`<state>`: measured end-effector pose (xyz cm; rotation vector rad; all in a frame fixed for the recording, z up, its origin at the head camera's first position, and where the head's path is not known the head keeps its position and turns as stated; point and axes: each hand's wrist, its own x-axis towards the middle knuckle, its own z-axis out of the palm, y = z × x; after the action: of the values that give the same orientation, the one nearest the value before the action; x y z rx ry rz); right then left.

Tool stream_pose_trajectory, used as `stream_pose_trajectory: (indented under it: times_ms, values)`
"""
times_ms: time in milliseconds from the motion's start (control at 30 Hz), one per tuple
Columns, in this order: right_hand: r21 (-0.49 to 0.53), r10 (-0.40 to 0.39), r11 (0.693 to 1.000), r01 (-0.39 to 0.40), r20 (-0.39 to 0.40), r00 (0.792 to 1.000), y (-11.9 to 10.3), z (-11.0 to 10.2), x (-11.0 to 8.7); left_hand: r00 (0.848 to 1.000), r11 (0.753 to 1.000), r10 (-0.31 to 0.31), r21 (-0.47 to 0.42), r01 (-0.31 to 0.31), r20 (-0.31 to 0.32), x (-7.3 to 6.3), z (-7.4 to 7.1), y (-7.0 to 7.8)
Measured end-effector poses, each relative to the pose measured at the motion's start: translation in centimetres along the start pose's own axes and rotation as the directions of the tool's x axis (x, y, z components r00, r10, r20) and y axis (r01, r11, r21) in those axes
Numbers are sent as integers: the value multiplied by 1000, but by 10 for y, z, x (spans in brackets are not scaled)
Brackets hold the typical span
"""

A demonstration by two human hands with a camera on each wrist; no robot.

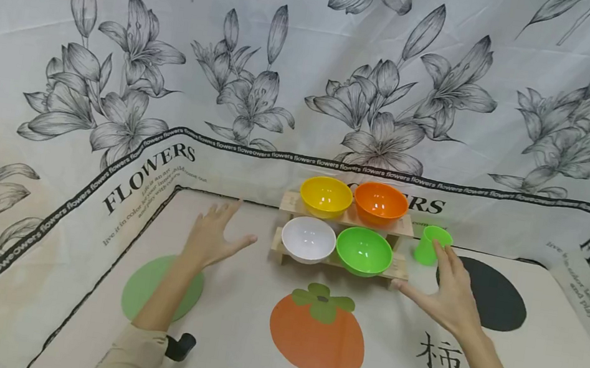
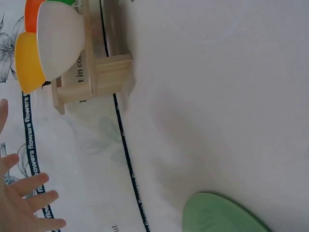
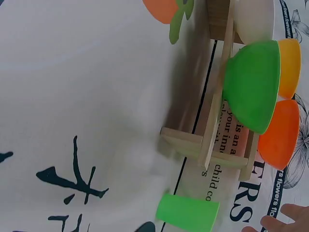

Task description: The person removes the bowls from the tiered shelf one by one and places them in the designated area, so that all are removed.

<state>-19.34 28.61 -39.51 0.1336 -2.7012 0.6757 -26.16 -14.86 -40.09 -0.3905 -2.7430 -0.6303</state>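
Observation:
My left hand [image 1: 213,236] is raised over the left part of the table, fingers spread and holding nothing. My right hand [image 1: 450,290] hovers at the right with its fingers apart, nearest to a green cup [image 1: 425,250]. Between the hands stands a two-step wooden rack [image 1: 344,216]. On its upper step sit a yellow bowl [image 1: 325,201] and an orange bowl [image 1: 380,207]; the lower step bears a white bowl [image 1: 307,243] and a green bowl [image 1: 363,255]. The right wrist view shows the cup [image 3: 187,212] upright beside the end of the rack [image 3: 207,140].
The tablecloth [image 1: 230,326] is printed with an orange persimmon, a green disc, a black disc and dark characters. Behind the rack rises a white cloth [image 1: 302,53] with flower drawings. A black band [image 1: 181,350] is on each wrist.

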Motion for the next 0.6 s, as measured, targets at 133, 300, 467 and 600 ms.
stream_pose_trajectory:
  times_ms: [133,300,467,600]
  values:
    - [65,-6,998,4,37,999,-2,8,2,999,990,39,-133,-43,-28,0,12,-3]
    - [103,-20,995,15,49,999,-6,18,5,990,949,77,-295,-108,-116,3,32,-7]
    - [176,-29,984,15,79,996,-7,29,9,995,856,5,-515,-54,-97,4,53,-8]
    - [263,-55,964,30,89,994,-6,41,13,996,714,-92,-698,59,-9,8,71,-9]
